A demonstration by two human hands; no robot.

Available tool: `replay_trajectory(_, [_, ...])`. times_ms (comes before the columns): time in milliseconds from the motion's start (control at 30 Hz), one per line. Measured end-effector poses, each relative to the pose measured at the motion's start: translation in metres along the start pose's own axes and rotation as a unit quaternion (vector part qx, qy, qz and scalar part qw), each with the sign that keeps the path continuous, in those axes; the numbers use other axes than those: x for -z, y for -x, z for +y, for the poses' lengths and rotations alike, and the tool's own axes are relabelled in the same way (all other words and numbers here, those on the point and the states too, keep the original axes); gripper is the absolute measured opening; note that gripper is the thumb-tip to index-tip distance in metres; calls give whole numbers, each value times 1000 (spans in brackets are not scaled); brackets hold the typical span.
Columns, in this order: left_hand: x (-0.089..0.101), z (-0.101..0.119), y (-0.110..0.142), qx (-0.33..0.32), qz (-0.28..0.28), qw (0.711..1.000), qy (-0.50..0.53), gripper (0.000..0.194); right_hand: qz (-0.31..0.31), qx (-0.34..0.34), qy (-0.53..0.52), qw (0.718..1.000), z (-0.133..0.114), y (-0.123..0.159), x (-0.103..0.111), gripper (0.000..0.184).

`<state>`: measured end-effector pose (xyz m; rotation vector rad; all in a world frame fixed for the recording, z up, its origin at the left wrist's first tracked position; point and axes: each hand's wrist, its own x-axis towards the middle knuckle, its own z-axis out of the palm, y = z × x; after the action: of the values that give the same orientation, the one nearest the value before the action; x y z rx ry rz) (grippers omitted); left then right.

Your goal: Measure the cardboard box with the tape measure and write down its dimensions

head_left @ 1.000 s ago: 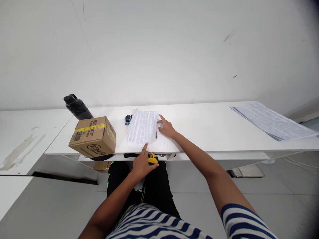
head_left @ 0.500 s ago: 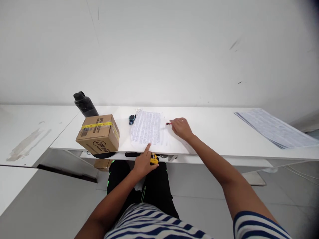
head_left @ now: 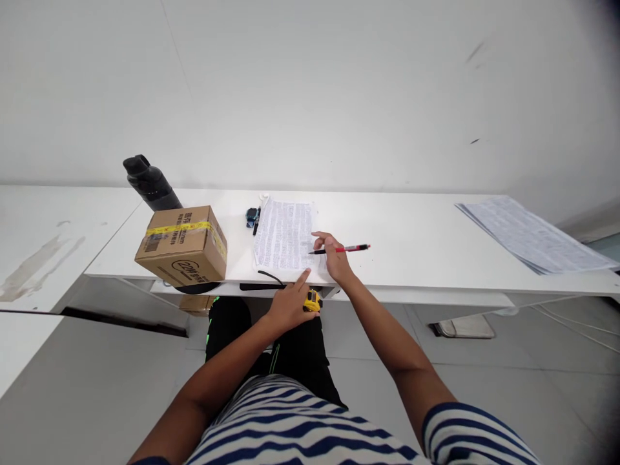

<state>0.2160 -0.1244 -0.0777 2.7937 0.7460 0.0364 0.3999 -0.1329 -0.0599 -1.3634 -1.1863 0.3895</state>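
Observation:
My left hand [head_left: 290, 303] is closed around a yellow tape measure [head_left: 312, 301] at the front edge of the table. Its index finger reaches out to the lower edge of a sheet of paper [head_left: 283, 232] covered in dense writing. In my right hand [head_left: 336, 258] is a red and black pen [head_left: 352, 248], lying across between thumb and fingers. The pen's point is over the sheet's right side; whether it touches the paper I cannot tell.
Left of the sheet stand a taped cardboard box [head_left: 181, 248] and a black bottle [head_left: 151, 183]. A small dark blue object [head_left: 252, 217] lies at the sheet's upper left. More written sheets [head_left: 537, 236] lie on the white table [head_left: 411, 239] at the right.
My right hand has moved left and turned, bringing the pen's point over the sheet. My left hand, with the tape measure, has shifted slightly right along the edge.

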Motion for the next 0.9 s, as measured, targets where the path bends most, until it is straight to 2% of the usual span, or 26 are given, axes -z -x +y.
replay_trajectory(100, [-11,5,-6,-10,-2,1000,-14,50,-33,-112,-25,993,9,0,-3,59])
replay_trajectory(167, [-19,6,-8,-1,5,999,-33,46,-7,-144,24,989,14,6,-2,50])
replay_trajectory(267, [-28,5,-10,-2,12,999,-47,41,31,-149,72,986,17,15,2,49])
replay_trajectory(500, [-37,3,-13,0,18,998,-55,39,-9,-173,66,983,16,15,7,45])
replay_trajectory(900, [-28,6,-16,23,-8,1000,-11,40,-29,-158,57,985,15,11,6,48])
